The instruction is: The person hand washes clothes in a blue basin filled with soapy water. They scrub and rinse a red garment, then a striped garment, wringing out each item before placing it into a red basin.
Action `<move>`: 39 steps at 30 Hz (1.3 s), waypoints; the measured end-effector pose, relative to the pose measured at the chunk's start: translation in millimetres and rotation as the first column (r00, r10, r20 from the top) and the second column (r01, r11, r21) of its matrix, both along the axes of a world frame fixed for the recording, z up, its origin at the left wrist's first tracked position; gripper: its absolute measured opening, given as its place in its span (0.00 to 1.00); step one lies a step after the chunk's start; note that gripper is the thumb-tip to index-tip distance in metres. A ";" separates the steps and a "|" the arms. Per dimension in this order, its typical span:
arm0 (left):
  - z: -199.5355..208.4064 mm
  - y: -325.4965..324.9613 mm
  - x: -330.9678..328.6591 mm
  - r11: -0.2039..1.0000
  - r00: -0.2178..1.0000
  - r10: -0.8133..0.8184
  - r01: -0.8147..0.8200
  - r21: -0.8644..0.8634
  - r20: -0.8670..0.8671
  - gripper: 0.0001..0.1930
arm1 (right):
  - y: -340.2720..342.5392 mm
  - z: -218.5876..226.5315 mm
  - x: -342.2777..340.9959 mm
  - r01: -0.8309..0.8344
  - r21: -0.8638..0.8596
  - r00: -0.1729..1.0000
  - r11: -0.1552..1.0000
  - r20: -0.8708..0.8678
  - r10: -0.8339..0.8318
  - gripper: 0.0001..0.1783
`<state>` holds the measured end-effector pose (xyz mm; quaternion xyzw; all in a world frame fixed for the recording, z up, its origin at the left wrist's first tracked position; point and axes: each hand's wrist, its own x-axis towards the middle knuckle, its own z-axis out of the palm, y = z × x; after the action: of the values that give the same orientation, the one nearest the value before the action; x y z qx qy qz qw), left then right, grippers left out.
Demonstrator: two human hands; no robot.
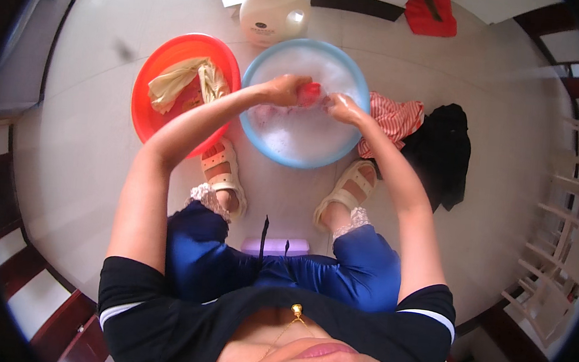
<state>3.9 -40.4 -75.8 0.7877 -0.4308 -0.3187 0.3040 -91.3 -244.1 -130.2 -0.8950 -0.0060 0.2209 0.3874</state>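
Red-orange basin (150, 119), round, on the floor: contains a cream cloth (178, 80), bunched, with darker wet-looking red inside the basin beneath it.

White detergent bottle (273, 15): handled, standing behind and between the two basins.

Left hand (284, 90): above the suds, fingers curled closed around a red article (308, 95), too blurred to identify; held over the middle of the next basin.

Light-blue basin (291, 161), round: filled with white suds (303, 138); a pinkish patch shows through at left.

Right hand (346, 109): at the basin's right side, just beside the red article; fingers bent inward, whether pinching anything cannot be told.

Red-and-white striped garment (395, 116): crumpled, just beside the blue basin's right rim.

Black garment (445, 152): heaped on the floor, adjoining the striped one.
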 end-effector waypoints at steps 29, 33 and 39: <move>185.0 23.8 -35.9 0.929 0.911 0.347 -0.303 -0.211 0.221 0.27 | 40.7 193.7 10.4 -0.027 0.098 0.821 0.995 0.569 -0.034 0.19; 140.9 14.1 -26.3 0.980 0.954 0.174 -0.144 -0.139 0.244 0.31 | 34.3 167.5 11.2 -0.004 0.223 0.814 0.975 0.567 -0.127 0.20; 101.1 -6.3 -24.6 0.975 0.944 0.198 -0.218 0.048 0.262 0.21 | 32.6 123.9 3.7 0.115 0.218 0.843 0.969 0.495 -0.212 0.17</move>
<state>-20.7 -46.8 25.3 0.8743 -0.3681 -0.1968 0.2475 -87.7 -211.5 -6.3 -0.8800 -0.0526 -0.0617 0.4681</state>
